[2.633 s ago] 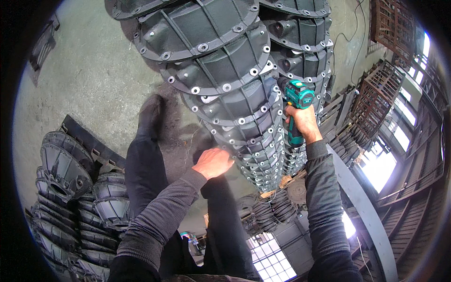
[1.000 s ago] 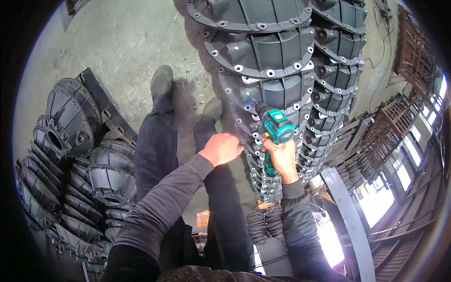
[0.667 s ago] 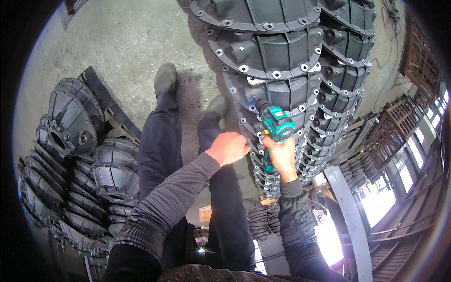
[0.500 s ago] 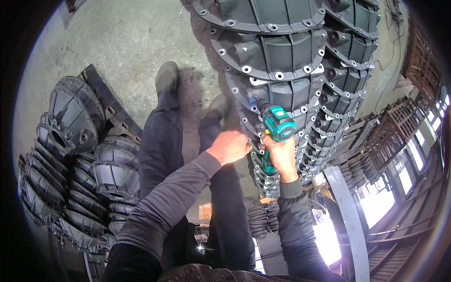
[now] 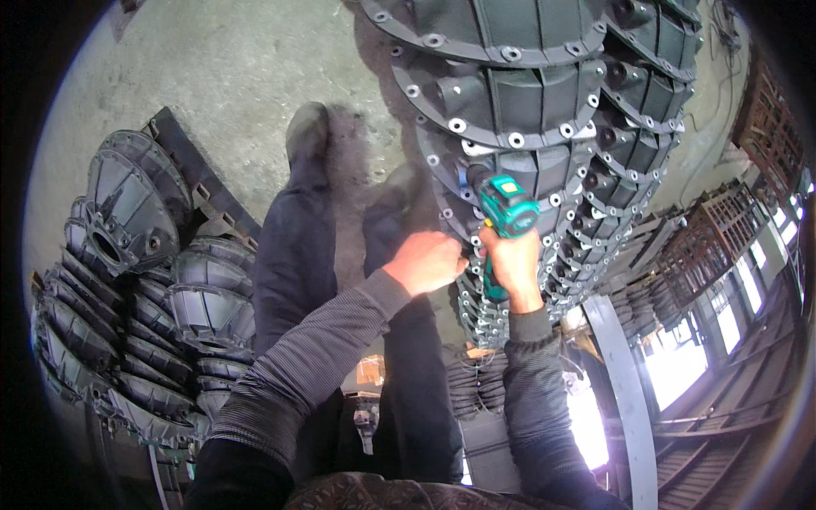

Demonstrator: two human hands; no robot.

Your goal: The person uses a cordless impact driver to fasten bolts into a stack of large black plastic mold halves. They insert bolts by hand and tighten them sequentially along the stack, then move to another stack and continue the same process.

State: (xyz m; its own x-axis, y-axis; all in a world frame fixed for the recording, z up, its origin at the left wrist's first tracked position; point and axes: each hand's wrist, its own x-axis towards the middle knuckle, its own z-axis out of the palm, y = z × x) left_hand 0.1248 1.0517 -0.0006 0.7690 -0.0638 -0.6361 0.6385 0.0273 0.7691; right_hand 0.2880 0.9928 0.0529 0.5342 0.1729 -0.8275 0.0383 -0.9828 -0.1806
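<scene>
Concrete floor (image 5: 217,72); right hand (image 5: 515,260) gripping teal drill (image 5: 510,209); left hand (image 5: 425,263) clenched near dark castings (image 5: 535,96).

Factory workshop: stacked metal castings (image 5: 540,95), scuffed concrete floor (image 5: 217,81)

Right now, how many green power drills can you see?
1: the green power drill is in the right hand, its front end pointing toward the stacked dark castings. Others could be hidden behind those castings.
</scene>
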